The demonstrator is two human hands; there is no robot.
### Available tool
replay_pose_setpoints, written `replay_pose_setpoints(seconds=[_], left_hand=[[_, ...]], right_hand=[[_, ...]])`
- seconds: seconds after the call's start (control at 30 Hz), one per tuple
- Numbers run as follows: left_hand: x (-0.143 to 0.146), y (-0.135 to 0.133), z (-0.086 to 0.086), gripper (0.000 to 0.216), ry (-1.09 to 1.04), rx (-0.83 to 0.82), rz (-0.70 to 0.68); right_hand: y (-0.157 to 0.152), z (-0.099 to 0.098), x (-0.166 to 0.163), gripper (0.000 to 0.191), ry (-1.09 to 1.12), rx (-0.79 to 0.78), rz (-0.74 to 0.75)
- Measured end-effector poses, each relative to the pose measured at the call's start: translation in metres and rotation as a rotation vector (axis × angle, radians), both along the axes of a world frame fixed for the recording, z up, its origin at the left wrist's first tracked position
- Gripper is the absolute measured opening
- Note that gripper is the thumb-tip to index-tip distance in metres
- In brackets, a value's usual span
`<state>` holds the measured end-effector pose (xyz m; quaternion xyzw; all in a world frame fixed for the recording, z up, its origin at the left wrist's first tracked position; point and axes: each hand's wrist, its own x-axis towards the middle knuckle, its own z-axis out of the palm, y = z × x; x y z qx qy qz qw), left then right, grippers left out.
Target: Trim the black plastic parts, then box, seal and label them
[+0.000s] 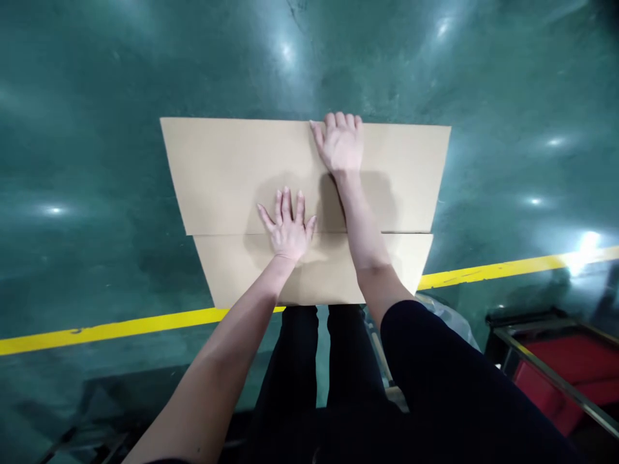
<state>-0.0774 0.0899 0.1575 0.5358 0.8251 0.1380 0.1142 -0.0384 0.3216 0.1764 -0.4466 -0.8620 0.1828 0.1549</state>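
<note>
A plain brown cardboard box (pixel 232 174) is in front of my legs, its two panels meeting along a straight crosswise seam. I cannot tell whether it is folded flat or standing up. My left hand (pixel 289 232) lies on it at the seam, palm down and fingers spread. Farther out, my right hand (pixel 342 142) grips the far edge near its middle. Its fingers curl over that edge, so the fingertips are hidden, while the thumb rests on the upper face.
Shiny green floor (pixel 97 161) surrounds the box. A yellow line (pixel 145 323) crosses the floor and passes under the near part. At the lower right stands a metal-framed rack (pixel 546 370) with red material (pixel 580 361), and clear plastic (pixel 452 319) lies near my right arm.
</note>
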Motion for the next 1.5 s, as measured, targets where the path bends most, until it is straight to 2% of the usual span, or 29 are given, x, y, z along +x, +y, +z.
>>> replay_pose_setpoints(seconds=[0.1, 0.17, 0.23, 0.3, 0.37, 0.43, 0.5, 0.6, 0.67, 0.7, 0.8, 0.83, 0.87, 0.93, 1.0, 1.1, 1.23, 1.37, 1.5], left_hand=[[-0.003, 0.010, 0.001, 0.067, -0.039, -0.017, -0.011], [-0.002, 0.014, 0.000, 0.067, -0.059, -0.031, -0.003], [-0.001, 0.016, 0.000, 0.067, -0.069, -0.053, 0.011], [0.000, 0.017, 0.001, 0.067, -0.071, -0.100, 0.017], [0.001, 0.018, 0.002, 0.068, -0.066, -0.157, 0.003], [0.003, 0.017, 0.005, 0.068, -0.053, -0.192, -0.018], [0.004, 0.017, 0.008, 0.067, -0.035, -0.183, -0.034], [-0.003, 0.010, 0.013, 0.064, -0.034, -0.110, -0.069], [-0.020, -0.002, 0.016, 0.064, -0.048, -0.054, 0.011], [-0.034, -0.011, 0.018, 0.066, -0.047, -0.029, 0.132], [-0.086, -0.046, 0.019, 0.084, -0.044, 0.042, 0.687], [-0.102, -0.058, 0.018, 0.088, -0.077, 0.070, 0.807], [-0.116, -0.069, 0.017, 0.088, -0.128, 0.104, 0.868], [-0.133, -0.086, 0.015, 0.078, -0.236, 0.177, 0.873], [-0.138, -0.096, 0.014, 0.070, -0.275, 0.231, 0.845], [-0.137, -0.104, 0.016, 0.066, -0.236, 0.233, 0.816], [-0.141, -0.109, 0.022, 0.063, -0.224, 0.223, 0.772], [-0.153, -0.113, 0.026, 0.060, -0.185, 0.172, 0.698], [-0.165, -0.111, 0.030, 0.057, -0.147, 0.037, 0.572]], right_hand=[[0.006, -0.005, 0.016, 0.085, -0.028, -0.054, 0.084], [-0.007, -0.001, 0.057, 0.084, -0.035, -0.034, 0.062], [-0.033, 0.006, 0.117, 0.086, -0.067, 0.024, -0.139], [-0.063, 0.008, 0.178, 0.091, -0.149, 0.050, -0.486], [-0.085, 0.001, 0.222, 0.097, -0.224, -0.037, -0.758], [-0.096, -0.012, 0.241, 0.103, -0.246, -0.146, -0.818], [-0.100, -0.023, 0.240, 0.101, -0.258, -0.171, -0.833], [-0.100, -0.025, 0.229, 0.096, -0.281, -0.168, -0.862], [-0.100, -0.021, 0.226, 0.095, -0.288, -0.168, -0.867], [-0.100, -0.019, 0.225, 0.096, -0.292, -0.168, -0.866], [-0.100, -0.016, 0.225, 0.095, -0.302, -0.155, -0.877], [-0.101, -0.016, 0.225, 0.093, -0.303, -0.151, -0.886], [-0.101, -0.016, 0.226, 0.091, -0.305, -0.152, -0.897], [-0.101, -0.014, 0.228, 0.086, -0.307, -0.166, -0.912], [-0.102, -0.008, 0.230, 0.084, -0.304, -0.190, -0.904], [-0.103, 0.004, 0.230, 0.084, -0.302, -0.222, -0.915], [-0.104, 0.015, 0.226, 0.069, -0.300, -0.235, -1.042], [-0.106, 0.008, 0.224, 0.060, -0.261, -0.163, -1.044], [-0.107, -0.002, 0.231, 0.068, -0.269, -0.155, -0.937]])
